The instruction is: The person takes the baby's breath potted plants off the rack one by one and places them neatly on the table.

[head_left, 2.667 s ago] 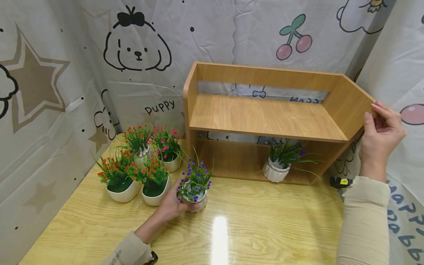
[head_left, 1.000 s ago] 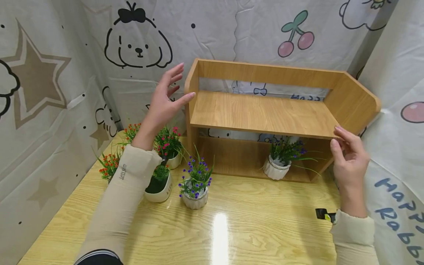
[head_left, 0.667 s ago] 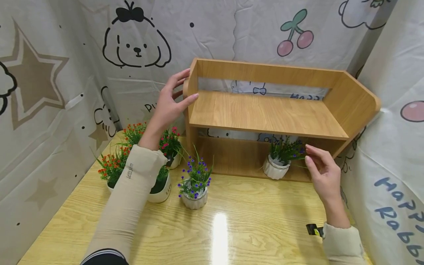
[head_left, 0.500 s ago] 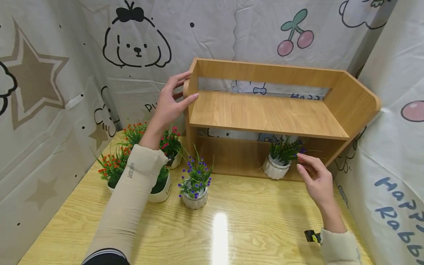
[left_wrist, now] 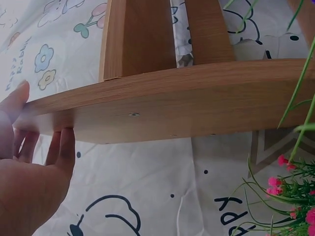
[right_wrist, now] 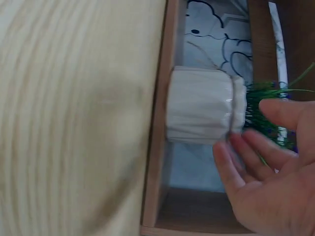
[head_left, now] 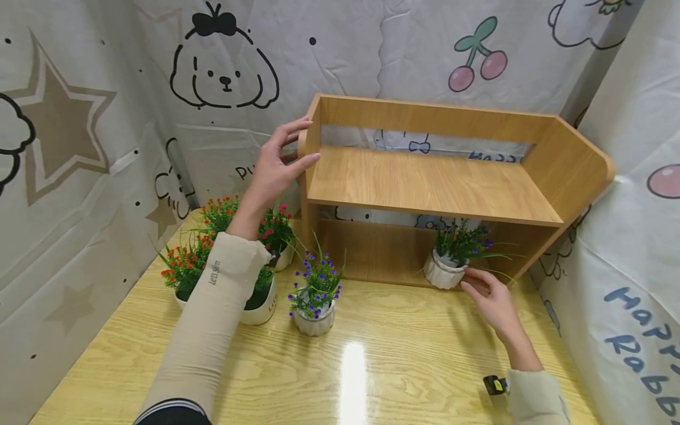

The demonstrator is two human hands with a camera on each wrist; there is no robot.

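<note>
My left hand [head_left: 276, 165] holds the left side panel of a two-tier wooden shelf [head_left: 435, 180], thumb at the front edge and fingers against the outer face, as the left wrist view shows. On the shelf's lower tier, toward the right, stands a white ribbed flowerpot [head_left: 445, 273] with purple flowers and grass. My right hand [head_left: 491, 298] is beside that pot, fingertips right at its rim, thumb and fingers apart in the right wrist view [right_wrist: 275, 167]. A second potted plant with purple flowers [head_left: 314, 301] sits upright on the table before the shelf's left end.
Several potted plants with orange flowers [head_left: 183, 265] and one with pink flowers [head_left: 276, 230] crowd the table's left side, partly hidden by my left sleeve [head_left: 204, 319]. Printed fabric [head_left: 345, 53] hangs behind the shelf and along both sides. The wooden table [head_left: 404, 360] spreads in front.
My left hand has let go of the front purple-flower pot and moved up to the shelf's left panel. The right hand has come down from the right panel to the pot on the lower tier.
</note>
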